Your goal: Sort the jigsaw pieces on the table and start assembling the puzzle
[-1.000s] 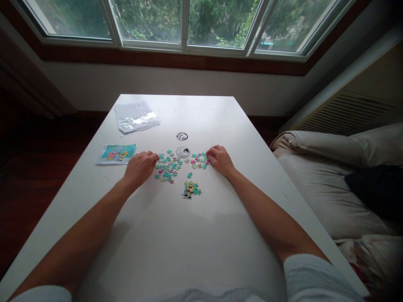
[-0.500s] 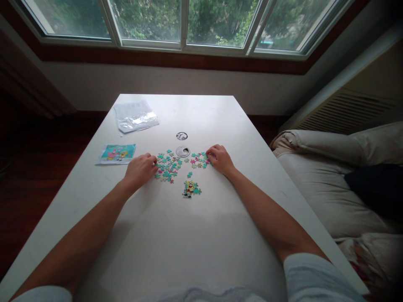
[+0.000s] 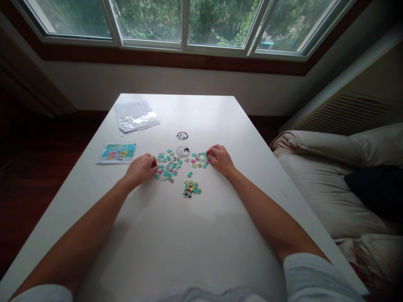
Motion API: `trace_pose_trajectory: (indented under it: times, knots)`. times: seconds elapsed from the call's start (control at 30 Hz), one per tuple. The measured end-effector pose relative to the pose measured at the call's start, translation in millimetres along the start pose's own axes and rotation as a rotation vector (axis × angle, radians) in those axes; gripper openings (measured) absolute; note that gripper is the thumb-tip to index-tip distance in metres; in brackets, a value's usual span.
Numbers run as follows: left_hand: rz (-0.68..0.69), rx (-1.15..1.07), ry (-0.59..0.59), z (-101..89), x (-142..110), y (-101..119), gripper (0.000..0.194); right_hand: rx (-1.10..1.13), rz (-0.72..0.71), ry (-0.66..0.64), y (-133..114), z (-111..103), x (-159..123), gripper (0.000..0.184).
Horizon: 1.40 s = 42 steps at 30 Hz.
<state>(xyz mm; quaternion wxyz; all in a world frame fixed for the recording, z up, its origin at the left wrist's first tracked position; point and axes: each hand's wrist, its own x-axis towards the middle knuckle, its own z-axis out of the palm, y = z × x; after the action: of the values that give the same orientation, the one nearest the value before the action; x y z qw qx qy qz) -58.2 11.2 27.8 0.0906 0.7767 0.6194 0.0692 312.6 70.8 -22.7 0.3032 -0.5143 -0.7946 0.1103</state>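
Loose jigsaw puzzle pieces, mostly turquoise, lie in a larger left pile (image 3: 168, 165) and a smaller right pile (image 3: 199, 160). My left hand (image 3: 142, 168) rests at the left pile's outer edge, its fingers curled in; whatever they may hold is hidden. At the right pile's outer edge is my right hand (image 3: 220, 158), thumb and fingers closed together against the pieces. I cannot make out a piece between them. Closer to me lies a joined puzzle section (image 3: 190, 189) with a yellow cartoon figure. One loose puzzle piece (image 3: 189, 174) sits just above it.
On the white table (image 3: 185, 243), a picture packet (image 3: 118, 153) with cartoon figures lies left of my left hand. Clear plastic bags (image 3: 137, 116) are at the far left. Two round inserts, one grey (image 3: 183, 151) and one shiny (image 3: 182, 136), mark the centre. A sofa (image 3: 321, 180) stands right.
Both hands stay at the same places beside the piles. The pieces and the joined section look the same; only the camera view has shifted very slightly.
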Motion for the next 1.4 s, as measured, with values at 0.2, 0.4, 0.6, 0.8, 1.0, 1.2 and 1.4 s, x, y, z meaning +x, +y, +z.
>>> trace_pose_trajectory:
  times: [0.2,0.4,0.6,0.8,1.0,1.2,1.4]
  knots:
    - [0.084,0.049,0.061,1.1,-2,4,0.023,0.011,0.001,-0.006,-2,-1,0,0.015]
    - [0.132,0.205,0.103,-0.1,-4,11,0.02,0.017,-0.009,-0.008,-4,0,0,0.015]
    - [0.1,0.222,0.098,0.3,-6,12,0.02,0.012,-0.015,-0.014,-2,2,1,0.014]
    - [0.05,0.224,0.092,3.2,-7,13,0.02,0.012,-0.02,-0.006,-1,3,1,0.014]
    - [0.036,0.297,0.109,0.1,-8,16,0.019,0.023,-0.022,-0.008,-2,2,1,0.014]
    - [0.044,0.32,0.112,-4.7,-8,19,0.022,0.023,-0.026,-0.007,-4,-1,1,0.014]
    - [0.052,0.324,0.099,-2.5,-7,18,0.025,0.017,-0.03,-0.002,-4,0,1,0.014]
